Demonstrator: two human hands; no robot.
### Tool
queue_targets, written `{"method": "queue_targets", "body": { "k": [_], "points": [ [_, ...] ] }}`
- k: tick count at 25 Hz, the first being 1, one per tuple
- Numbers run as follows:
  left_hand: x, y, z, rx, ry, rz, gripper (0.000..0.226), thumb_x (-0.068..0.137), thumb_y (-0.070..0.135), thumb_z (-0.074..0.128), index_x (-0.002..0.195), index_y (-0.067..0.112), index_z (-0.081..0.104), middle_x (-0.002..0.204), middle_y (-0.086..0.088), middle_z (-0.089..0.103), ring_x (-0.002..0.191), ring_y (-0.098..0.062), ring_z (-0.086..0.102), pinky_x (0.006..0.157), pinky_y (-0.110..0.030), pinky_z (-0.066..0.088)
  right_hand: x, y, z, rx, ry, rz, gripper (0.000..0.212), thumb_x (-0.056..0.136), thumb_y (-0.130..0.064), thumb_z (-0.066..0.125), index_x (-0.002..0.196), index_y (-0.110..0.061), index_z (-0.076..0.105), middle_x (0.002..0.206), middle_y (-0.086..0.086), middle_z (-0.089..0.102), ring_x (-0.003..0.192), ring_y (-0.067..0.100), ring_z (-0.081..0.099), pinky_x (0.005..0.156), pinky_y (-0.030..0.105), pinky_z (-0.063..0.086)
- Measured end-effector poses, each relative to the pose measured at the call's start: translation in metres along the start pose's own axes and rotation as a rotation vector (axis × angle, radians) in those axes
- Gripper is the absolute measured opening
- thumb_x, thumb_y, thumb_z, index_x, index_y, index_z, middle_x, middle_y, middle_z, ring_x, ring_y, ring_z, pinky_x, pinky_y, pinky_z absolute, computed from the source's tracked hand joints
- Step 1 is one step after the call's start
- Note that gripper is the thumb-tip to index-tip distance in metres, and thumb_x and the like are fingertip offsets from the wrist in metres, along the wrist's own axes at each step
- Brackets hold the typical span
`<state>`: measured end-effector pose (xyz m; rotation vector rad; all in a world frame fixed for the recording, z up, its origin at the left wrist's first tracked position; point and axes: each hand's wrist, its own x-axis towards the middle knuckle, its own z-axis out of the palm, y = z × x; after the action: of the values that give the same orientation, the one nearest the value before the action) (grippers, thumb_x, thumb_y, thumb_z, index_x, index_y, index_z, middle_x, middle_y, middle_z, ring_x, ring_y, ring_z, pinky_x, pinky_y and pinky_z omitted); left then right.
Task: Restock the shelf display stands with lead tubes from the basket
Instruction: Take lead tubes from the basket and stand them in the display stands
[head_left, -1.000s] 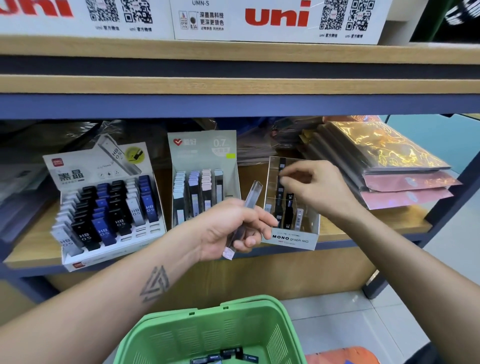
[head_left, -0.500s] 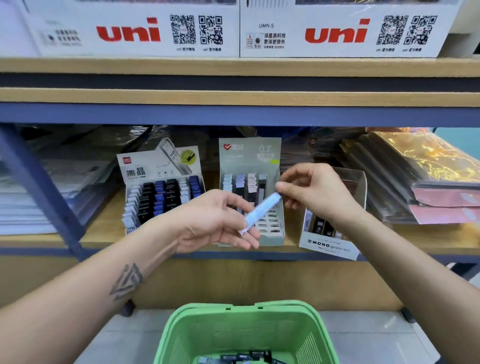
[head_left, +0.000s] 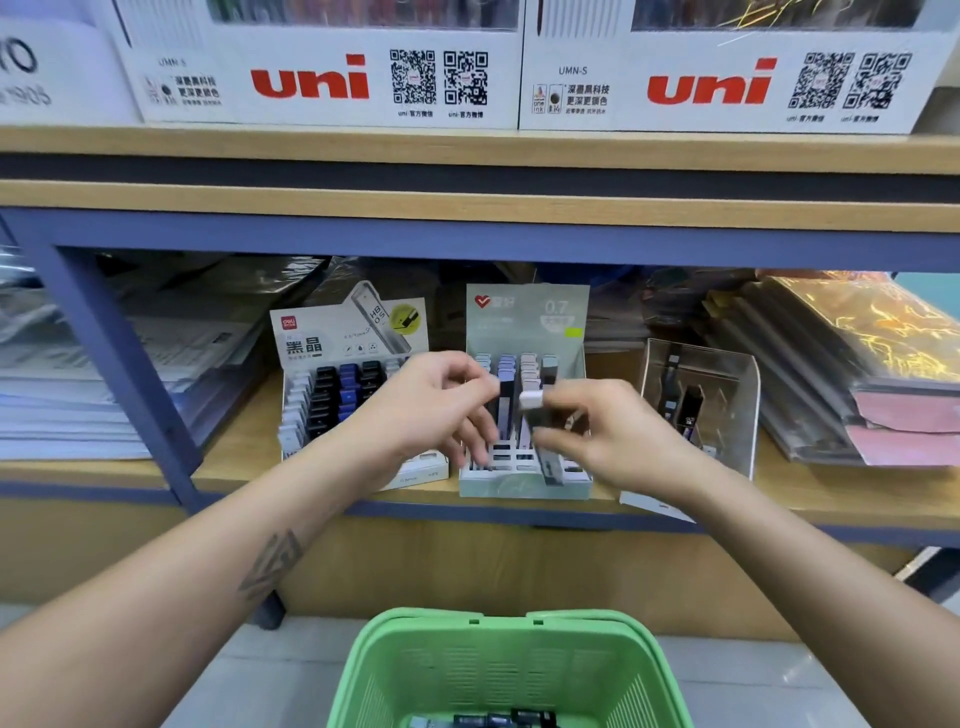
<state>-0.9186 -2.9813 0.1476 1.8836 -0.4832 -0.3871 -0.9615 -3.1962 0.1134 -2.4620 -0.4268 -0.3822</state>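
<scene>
Head view: right hand pinching lead tube, near upright, white cap up, lower end over middle display stand near shelf front edge. Left hand fingers loosely curled, blurred; hold unclear. Basket below.

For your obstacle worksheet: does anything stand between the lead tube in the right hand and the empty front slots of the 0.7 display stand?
Nothing visible does. The right hand holds the lead tube directly above the 0.7 stand's open front slots.
</scene>
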Motion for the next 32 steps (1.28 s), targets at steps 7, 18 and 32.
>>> {"method": "queue_targets", "body": {
  "k": [7,18,32],
  "points": [
    [0.03,-0.04,-0.004,1.052,0.088,0.405,0.048,0.101,0.022,0.047,0.147,0.011,0.046,0.156,-0.004,0.04,0.145,-0.019,0.034,0.118,-0.036,0.032,0.012,0.024,-0.011,0.051,0.34,0.239,0.033,0.088,-0.014,0.076,0.113,-0.03,0.061,0.093,-0.002,0.066,0.076,0.014,0.068,0.078,0.037,0.058],
    [0.036,-0.047,0.007,1.157,0.047,0.396,0.064,0.102,0.026,0.043,0.158,0.008,0.021,0.166,-0.006,0.019,0.152,-0.019,0.02,0.12,-0.028,0.021,0.026,0.021,0.014,-0.004,0.298,0.027,0.021,0.087,-0.008,0.077,0.099,-0.018,0.063,0.082,-0.008,0.065,0.079,0.007,0.063,0.076,0.034,0.054],
    [0.04,-0.046,0.008,1.131,0.081,0.404,0.06,0.097,0.018,0.048,0.154,0.008,0.033,0.16,-0.007,0.032,0.147,-0.022,0.028,0.117,-0.035,0.031,0.023,0.024,0.029,-0.301,0.247,0.053,0.022,0.092,-0.006,0.059,0.105,-0.016,0.073,0.099,0.0,0.068,0.094,0.03,0.064,0.071,0.045,0.055]
  ]
}}
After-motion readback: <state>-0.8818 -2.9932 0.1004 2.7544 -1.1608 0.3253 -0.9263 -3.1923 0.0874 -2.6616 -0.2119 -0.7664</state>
